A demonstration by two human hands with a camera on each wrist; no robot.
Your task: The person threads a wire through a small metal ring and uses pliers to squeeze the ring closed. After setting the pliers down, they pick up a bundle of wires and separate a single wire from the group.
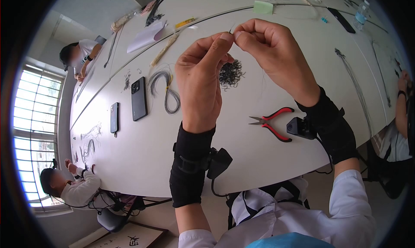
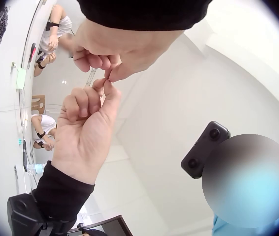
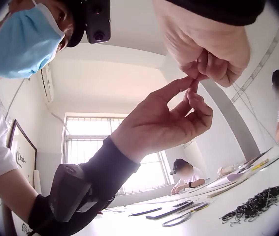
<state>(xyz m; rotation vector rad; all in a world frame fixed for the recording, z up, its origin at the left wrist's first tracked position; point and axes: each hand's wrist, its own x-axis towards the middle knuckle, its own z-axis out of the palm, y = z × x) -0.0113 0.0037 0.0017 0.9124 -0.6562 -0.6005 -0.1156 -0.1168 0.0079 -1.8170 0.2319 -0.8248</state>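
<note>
Both hands are raised over the white table (image 1: 242, 161), their fingertips meeting. My left hand (image 1: 201, 71) pinches a thin dark wire (image 1: 231, 30) between thumb and index finger. From the other side, my right hand (image 1: 276, 53) pinches the same wire, most of it hidden by the fingers. In the right wrist view, a fine strand (image 3: 239, 91) trails from near the right hand. Beneath the hands lies a pile of short, bent black wire pieces (image 1: 232, 74). Red-handled pliers (image 1: 270, 123) lie below the right hand, jaws pointing left.
Left of the hands lie a tied coil of grey wire (image 1: 167, 92) and two phones, the larger one (image 1: 138, 99) nearer. Long wire strands (image 1: 352, 81) lie at right. A green paper (image 1: 263, 7) and a water bottle (image 1: 362, 14) are farther back. Other people sit around the table.
</note>
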